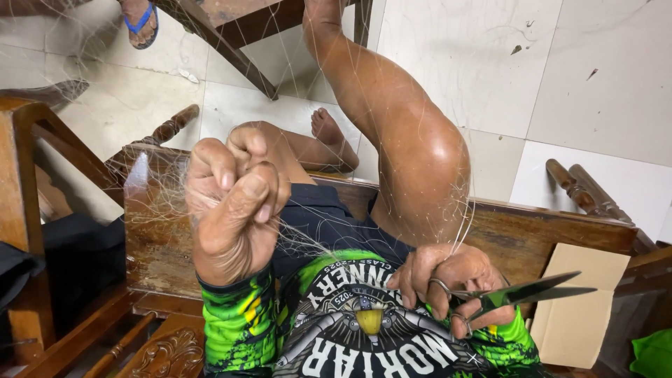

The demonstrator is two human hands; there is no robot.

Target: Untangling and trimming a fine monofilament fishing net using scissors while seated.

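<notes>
- Your left hand (234,203) is raised closest to the lens, fingers clenched into a fist around a gathered bunch of fine fishing net (168,199); it stands up and to the left of the scissors.
- Your right hand (448,276) sits low, thumb and a finger through the loops of the scissors (514,292), gripping them; the same hand also pinches strands of net that rise past your knee.
- Blades of the scissors are slightly parted and point right, toward the cardboard sheet (584,308) lying just beyond their tips.
- Your bent leg (406,140) rises above the scissors and stands between them and the tiled floor (560,70), with pale mesh draped over it.
- Your other foot (329,133) rests up and left of the scissors, partly hidden behind the raised fist.
- Wooden bench (546,231) carries you; its edge runs just above the scissors, behind your right hand.
- Far up and left of the scissors, a foot in a blue sandal (140,24) belongs to somebody else, beside dark wooden chair legs (238,49).
- Dark cloth (77,259) lies well to the left of the scissors, on the bench seat.
</notes>
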